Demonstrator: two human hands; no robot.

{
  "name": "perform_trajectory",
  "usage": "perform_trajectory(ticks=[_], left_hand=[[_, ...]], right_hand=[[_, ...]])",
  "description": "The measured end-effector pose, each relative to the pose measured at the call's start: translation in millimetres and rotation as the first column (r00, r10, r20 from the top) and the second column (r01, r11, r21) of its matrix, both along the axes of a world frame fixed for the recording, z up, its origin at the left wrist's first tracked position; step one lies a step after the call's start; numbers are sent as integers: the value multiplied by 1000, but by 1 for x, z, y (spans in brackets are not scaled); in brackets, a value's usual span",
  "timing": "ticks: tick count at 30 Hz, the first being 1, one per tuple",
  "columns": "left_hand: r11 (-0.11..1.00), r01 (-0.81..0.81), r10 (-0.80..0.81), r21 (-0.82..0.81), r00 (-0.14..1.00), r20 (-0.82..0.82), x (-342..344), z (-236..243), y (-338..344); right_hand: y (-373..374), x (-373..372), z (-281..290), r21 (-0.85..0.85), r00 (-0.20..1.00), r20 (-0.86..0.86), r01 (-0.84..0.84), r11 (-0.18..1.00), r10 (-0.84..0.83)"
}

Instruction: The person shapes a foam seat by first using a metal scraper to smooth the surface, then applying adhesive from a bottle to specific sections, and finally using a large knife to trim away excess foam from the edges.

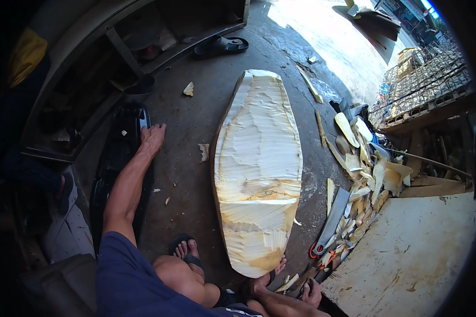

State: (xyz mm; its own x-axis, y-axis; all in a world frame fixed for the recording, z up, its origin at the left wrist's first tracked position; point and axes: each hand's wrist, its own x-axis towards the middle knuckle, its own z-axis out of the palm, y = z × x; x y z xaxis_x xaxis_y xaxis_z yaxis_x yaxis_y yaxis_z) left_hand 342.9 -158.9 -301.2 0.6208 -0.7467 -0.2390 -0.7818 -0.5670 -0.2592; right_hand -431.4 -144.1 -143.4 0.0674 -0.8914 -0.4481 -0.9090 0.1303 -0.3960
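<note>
Shiny black plastic shell, long and hollow [112,177]: lying to the person's left, kinda like a shallow tray; there's one tiny white crumb [124,133] in it.
Dark open-fronted metal cabinet [122,50]: far left. Mostly too dim in there, but I can spot a pale scrap [167,40] and a small red bit [148,52].
Boxy wire-mesh cage [431,84]: over on the far right, with a colourful jumble showing through that I can't make out, sorry.
Left hand [152,138]: on the near rim of the black shell, fingers a bit bent; can't tell if it's really gripping.
Right hand [312,293]: down low beside the offcuts, fingers curled, can't tell around what.
Big cream-white foam block [259,169]: flat on the floor in front of the person, long, narrowing at both ends, ridged on top, yellowed toward the near end.
Grey concrete floor [185,158]: dusty, few loose chips, a black sandal [220,46] near the cabinet, bright sun at the far end.
Heap of pale offcuts [367,182]: right of the block, long flat grey blade [334,216] lying alongside.
Scuffed off-white board [407,253]: lower right, just beside the heap.
</note>
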Motion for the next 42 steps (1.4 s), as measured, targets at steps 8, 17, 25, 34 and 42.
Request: perform_trajectory(ticks=[8,17,25,34,42], left_hand=[[884,15,-60,468,995,81,69,27,25],[825,-23,-21,565,997,71,67,36,58],[823,-395,442,407,897,-24,85,7,104],[901,-391,217,-186,779,-588,83,59,127],[901,-108,-121,-421,868,-482,71,65,-132]], right_hand=[[46,-58,-45,24,987,-40,-154,988,155],[24,-25,-48,168,995,-3,-95,981,97],[-2,3,-17,163,998,-53,-32,986,41],[31,48,-43,329,988,33,-153,932,151],[5,53,-12,247,997,-63,-27,969,44]])
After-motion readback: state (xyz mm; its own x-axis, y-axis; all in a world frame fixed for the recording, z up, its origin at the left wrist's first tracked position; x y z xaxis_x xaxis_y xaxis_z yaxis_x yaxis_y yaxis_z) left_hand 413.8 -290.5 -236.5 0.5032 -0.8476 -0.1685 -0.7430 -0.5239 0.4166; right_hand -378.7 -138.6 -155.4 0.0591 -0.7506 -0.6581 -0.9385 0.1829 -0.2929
